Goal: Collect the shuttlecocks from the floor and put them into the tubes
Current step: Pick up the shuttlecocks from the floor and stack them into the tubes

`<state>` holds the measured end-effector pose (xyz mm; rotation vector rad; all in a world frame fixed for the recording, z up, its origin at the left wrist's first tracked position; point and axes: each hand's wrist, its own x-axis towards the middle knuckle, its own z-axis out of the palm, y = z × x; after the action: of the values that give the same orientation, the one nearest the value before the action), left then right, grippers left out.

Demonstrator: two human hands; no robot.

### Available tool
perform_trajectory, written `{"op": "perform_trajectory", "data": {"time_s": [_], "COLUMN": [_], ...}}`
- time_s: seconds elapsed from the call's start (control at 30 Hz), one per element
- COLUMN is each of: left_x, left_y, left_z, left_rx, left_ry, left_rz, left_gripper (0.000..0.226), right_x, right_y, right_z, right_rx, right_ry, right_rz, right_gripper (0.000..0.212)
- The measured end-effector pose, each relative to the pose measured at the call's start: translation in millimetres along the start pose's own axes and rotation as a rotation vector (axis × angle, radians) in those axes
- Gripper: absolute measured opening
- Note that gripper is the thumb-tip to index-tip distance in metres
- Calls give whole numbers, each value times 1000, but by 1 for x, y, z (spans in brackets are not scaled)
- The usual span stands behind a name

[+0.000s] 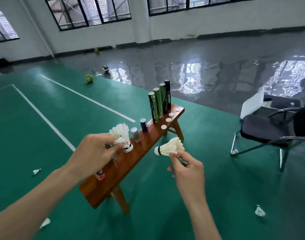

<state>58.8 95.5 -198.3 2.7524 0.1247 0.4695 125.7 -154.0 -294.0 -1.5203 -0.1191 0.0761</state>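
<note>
Both hands holding shuttlecocks over the bench (pixel 131 163).
Left hand (pixel 94 153) pinches a nested shuttlecock stack (pixel 121 135), cork down; the tube below it looks hidden. Right hand (pixel 186 168) pinches a second stack (pixel 169 147), cork pointing left. Tall tubes (pixel 159 101) stand at the far end.

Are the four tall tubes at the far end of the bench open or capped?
Open, it seems: the four tall tubes stand upright, and four white caps lie beside them on the bench.
</note>
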Motion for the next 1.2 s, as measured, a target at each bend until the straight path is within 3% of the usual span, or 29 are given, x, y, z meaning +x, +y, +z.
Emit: {"op": "perform_trajectory", "data": {"time_s": [0.13, 0.27, 0.43, 0.57, 0.8, 1.07, 1.2], "left_x": [83, 166, 254, 331, 473, 618, 674], "left_y": [-52, -102, -141, -166, -228, -285, -311], "left_z": [25, 57, 122, 159, 226, 287, 318], "left_rx": [-19, -98, -154, -199, -223, -62, -50], "left_ry": [-54, -60, -201, -203, -186, -262, -202], "left_rz": [13, 17, 86, -5, -110, -284, -328], "left_gripper": [41, 40, 47, 34, 44, 23, 16], "right_x": [86, 178, 284, 357, 513, 696, 758], "right_y": [9, 13, 13, 22, 65, 89, 104], "right_z": [44, 84, 115, 122, 138, 158, 178], "right_rx": [-22, -71, -172, -143, -128, -143, -143], "right_ry": [-53, -37, -1, 56, 67, -58, -88], "right_rz": [-47, -85, -132, -122, -79, 14, 78], "right_gripper": [23, 15, 12, 16, 19, 17, 18]}}
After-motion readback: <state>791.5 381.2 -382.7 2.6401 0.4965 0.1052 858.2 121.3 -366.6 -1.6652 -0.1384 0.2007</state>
